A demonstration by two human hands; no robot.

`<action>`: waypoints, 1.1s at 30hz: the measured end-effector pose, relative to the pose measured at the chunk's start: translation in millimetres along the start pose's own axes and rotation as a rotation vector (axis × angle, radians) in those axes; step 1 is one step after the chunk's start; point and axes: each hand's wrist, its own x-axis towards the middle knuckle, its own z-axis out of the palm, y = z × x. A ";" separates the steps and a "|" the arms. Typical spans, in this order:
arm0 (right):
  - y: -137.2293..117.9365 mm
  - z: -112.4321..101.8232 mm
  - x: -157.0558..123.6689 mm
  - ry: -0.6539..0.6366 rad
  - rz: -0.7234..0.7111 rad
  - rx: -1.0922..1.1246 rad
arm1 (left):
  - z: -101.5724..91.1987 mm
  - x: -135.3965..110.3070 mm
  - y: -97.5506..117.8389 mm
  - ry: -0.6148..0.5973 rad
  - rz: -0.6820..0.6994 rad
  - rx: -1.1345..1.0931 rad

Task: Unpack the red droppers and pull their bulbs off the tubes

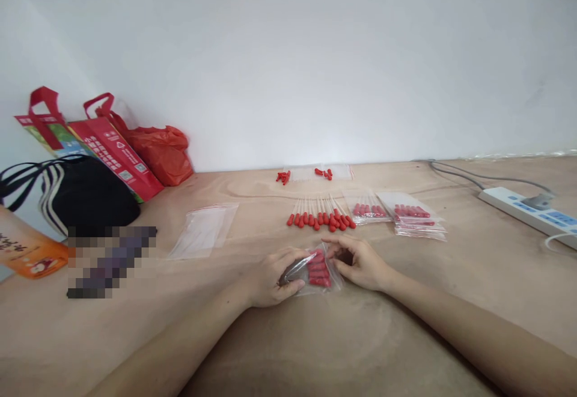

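Note:
A clear plastic zip bag [334,281] lies in front of me, with several red-headed pieces [319,269] side by side inside. My left hand [274,277] curls around the bag's left part, thumb below and fingers above. At the bag's upper right edge, my right hand [358,260] has its thumb and index finger on the plastic, the other fingers bent. Just beyond the hands, thin pale sticks with red bulb-shaped heads [320,220] are laid out in a row. Filled bags [412,212] are piled to the right, beside another filled bag [369,208].
Flat clear bags [205,229] lie on the left of the wooden table [252,349]. Loose red pieces [283,177] sit near the wall. A power strip [532,211] with cables is at right; shopping bags [121,151], a black drawstring bag [99,196] and an orange packet [36,253] at left.

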 end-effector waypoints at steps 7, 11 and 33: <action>5.1 5.7 -0.4 0.008 0.140 0.072 | -1.0 0.0 0.8 -0.010 -0.017 0.027; 3.1 0.1 -0.5 -0.067 0.086 0.076 | -1.6 -0.3 0.7 -0.011 -0.038 0.025; -11.3 3.1 2.4 -0.088 -0.402 -0.181 | 1.2 0.0 -1.8 0.065 -0.052 0.020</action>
